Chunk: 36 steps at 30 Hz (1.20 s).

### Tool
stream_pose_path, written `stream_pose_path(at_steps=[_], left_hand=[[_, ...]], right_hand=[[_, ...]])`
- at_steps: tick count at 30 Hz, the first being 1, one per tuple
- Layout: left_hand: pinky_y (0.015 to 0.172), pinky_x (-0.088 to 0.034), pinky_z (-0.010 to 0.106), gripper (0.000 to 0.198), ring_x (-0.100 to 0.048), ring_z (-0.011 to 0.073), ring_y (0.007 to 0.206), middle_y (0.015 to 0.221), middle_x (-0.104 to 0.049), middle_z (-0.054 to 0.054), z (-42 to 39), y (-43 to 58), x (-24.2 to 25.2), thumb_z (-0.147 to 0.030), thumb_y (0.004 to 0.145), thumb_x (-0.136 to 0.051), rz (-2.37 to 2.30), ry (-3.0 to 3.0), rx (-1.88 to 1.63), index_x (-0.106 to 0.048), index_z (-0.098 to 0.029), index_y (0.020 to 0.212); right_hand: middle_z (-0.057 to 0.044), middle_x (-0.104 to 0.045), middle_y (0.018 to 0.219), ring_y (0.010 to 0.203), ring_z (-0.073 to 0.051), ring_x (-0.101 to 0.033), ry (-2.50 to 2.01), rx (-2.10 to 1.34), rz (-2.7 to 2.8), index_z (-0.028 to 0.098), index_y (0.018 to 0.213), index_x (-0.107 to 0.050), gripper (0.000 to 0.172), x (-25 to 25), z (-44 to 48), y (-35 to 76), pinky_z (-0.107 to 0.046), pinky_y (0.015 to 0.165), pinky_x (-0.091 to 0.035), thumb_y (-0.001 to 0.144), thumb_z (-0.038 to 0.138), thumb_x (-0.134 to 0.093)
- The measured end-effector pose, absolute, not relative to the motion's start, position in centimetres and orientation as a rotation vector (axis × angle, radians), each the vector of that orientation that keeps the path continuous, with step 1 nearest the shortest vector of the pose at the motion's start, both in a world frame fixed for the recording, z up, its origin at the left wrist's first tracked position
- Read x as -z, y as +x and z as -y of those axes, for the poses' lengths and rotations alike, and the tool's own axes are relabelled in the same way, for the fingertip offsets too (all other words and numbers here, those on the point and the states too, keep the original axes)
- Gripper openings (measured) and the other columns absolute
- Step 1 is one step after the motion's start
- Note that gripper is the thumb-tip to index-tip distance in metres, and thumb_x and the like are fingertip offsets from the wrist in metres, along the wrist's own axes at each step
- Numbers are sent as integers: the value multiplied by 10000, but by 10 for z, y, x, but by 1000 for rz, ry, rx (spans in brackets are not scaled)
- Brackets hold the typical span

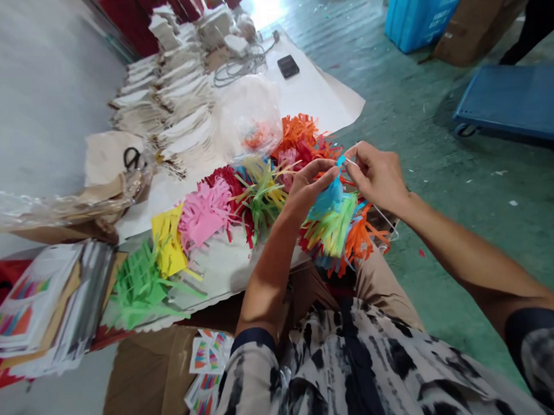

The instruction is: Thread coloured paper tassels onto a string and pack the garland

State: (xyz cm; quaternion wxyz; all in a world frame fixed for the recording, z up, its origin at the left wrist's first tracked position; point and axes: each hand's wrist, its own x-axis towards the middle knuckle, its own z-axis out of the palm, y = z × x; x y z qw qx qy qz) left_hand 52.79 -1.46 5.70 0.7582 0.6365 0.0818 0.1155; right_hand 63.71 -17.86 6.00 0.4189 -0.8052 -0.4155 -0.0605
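Observation:
My left hand (309, 184) pinches the top of a blue fringed paper tassel (328, 198). More tassels hang below it in a bunch, green (330, 231) and orange (360, 240). My right hand (378, 176) is closed in a pinch at the same spot, on a thin white string (383, 215) that loops down past the wrist. Both hands are raised over my lap, at the near edge of the white sheet (308, 91) on the floor.
Loose fringed paper pieces lie in a row on the sheet: green (139, 289), yellow (168, 241), pink (206, 212), red, orange (300, 134). A clear plastic bag (249, 117), scissors (132, 158), stacked cream bundles (179, 107) and printed cards (29, 310) sit around. Blue trolley (515, 101) at right.

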Motion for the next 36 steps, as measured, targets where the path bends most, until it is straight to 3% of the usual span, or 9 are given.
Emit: stream_pose_path(at_steps=[4, 10, 17, 22, 25, 30, 36], left_hand=[[605, -524, 232, 487, -619, 92, 666, 823, -703, -22, 15, 532, -48, -622, 763, -965, -204, 1310, -243, -720, -237, 933], [644, -594, 275, 579, -719, 141, 723, 889, -763, 10, 18, 536, -43, -697, 753, -938, -228, 1160, -229, -670, -233, 972], [547, -488, 260, 590, -587, 103, 600, 735, -651, -25, 20, 535, -44, -708, 742, -940, -209, 1118, -179, -645, -241, 952], [601, -516, 272, 579, -538, 68, 602, 892, -708, -12, 22, 534, -45, -676, 725, -961, -187, 1107, -218, -662, -240, 960], [625, -538, 276, 570, -530, 62, 593, 882, -712, -18, 23, 533, -47, -648, 699, -990, -177, 1088, -204, -672, -238, 935], [641, -543, 288, 545, -531, 83, 569, 689, -618, -45, 21, 530, -47, -650, 714, -984, -179, 1098, -164, -690, -234, 909], [725, -561, 288, 502, -565, 72, 604, 741, -658, -38, 21, 528, -44, -630, 786, -939, -142, 1200, -178, -680, -211, 881]], right_hand=[[16, -573, 669, 583, -172, -507, -1941, 79, 1010, 247, 1061, -689, 321, -60, 181, 635, -356, 652, -421, 1035, 552, -593], [13, -545, 765, 646, -195, -537, -1811, 18, 1035, 264, 1439, -583, 459, -67, 189, 620, -384, 694, -488, 1091, 554, -504], [10, -602, 831, 732, -232, -688, -1693, -132, 1059, 278, 1559, -403, 497, -58, 183, 619, -406, 710, -533, 1111, 476, -493], [45, -546, 744, 641, -210, -605, -1727, -202, 1048, 288, 1572, -385, 562, -60, 181, 622, -381, 630, -480, 1042, 371, -550], [63, -495, 711, 614, -195, -553, -1723, -232, 1064, 289, 1567, -394, 572, -61, 182, 624, -365, 613, -453, 1024, 357, -559], [67, -487, 715, 644, -201, -590, -1684, -280, 1082, 281, 1571, -391, 570, -59, 182, 626, -368, 636, -476, 1034, 369, -563], [50, -553, 770, 701, -202, -636, -1678, -296, 1090, 283, 1582, -389, 598, -56, 182, 630, -362, 676, -508, 1016, 366, -562]])
